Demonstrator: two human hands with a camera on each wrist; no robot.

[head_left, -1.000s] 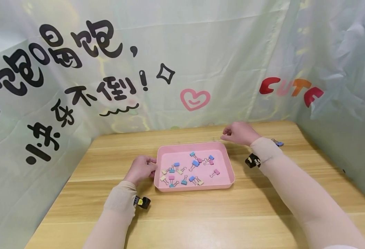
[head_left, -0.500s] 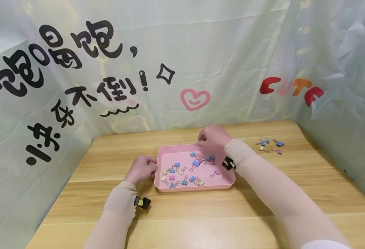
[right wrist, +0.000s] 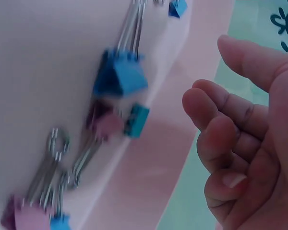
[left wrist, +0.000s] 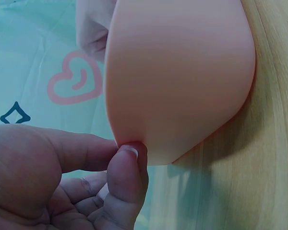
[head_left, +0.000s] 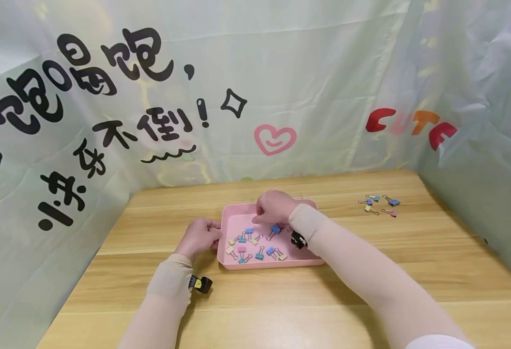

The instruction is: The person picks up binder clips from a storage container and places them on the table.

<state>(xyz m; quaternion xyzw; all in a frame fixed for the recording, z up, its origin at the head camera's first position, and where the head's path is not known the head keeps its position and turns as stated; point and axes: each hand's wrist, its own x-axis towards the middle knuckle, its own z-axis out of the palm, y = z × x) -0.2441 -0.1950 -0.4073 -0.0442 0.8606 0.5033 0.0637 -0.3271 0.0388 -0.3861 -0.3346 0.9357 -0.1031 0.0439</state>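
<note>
A pink tray (head_left: 238,210) lies on the table with several colourful binder clips in it. My left hand (head_left: 199,237) is at its left side; in the left wrist view, thumb and finger pinch the tray wall (left wrist: 182,81) at its edge. Over the back middle of the tray reaches my right hand (head_left: 274,207), with fingers loosely bent. The right wrist view shows its thumb apart from the fingers (right wrist: 216,139) and nothing held. Near it are a large blue clip (right wrist: 120,74), a small teal clip (right wrist: 137,120) and pink ones. My right forearm hides the tray's right part.
On the table, right of the tray, several more binder clips (head_left: 394,202) lie in a loose group. A printed cloth (head_left: 325,97) hangs behind the table and along its sides. A wrist camera (head_left: 204,285) sticks out by the left forearm.
My right hand has come from beyond the tray's back right corner, leftward and then nearer, over the tray. That uncovered the clips on the table at right. The left hand has stayed put.
</note>
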